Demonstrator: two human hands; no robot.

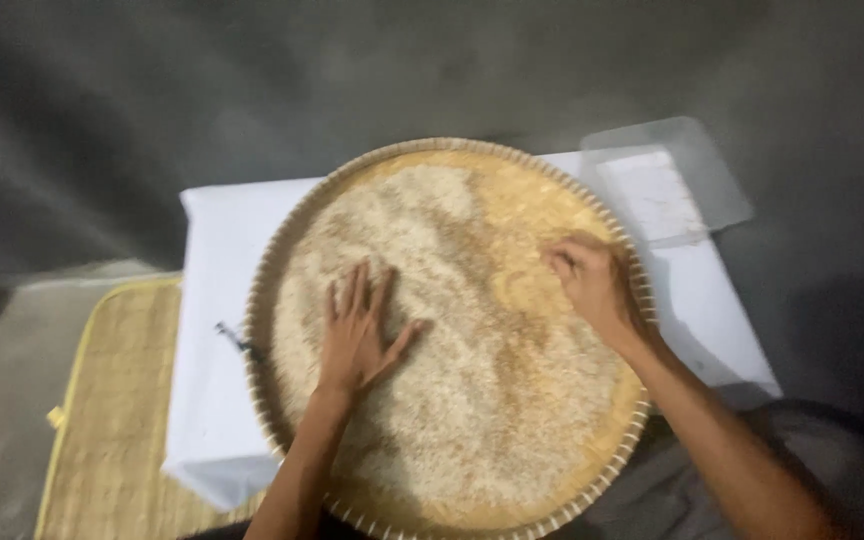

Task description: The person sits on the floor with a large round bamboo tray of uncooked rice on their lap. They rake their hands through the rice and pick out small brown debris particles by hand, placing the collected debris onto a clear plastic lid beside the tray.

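Covering most of the round woven tray (297,225), the rice (452,400) lies pale and thin, with bare patches toward the tray's far right. We press our left hand (355,335) flat, fingers spread, on the grains; our right hand (592,283) curls, fingertips bunched on rice near the tray's right rim.

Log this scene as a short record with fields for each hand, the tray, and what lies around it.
left hand: flat, fingers spread, palm down on the rice
right hand: fingers curled, on the rice near the tray's right rim
tray: round woven, rice spread over most of it, bare patch at upper right
under tray: white cloth
beside: clear plastic container, woven mat
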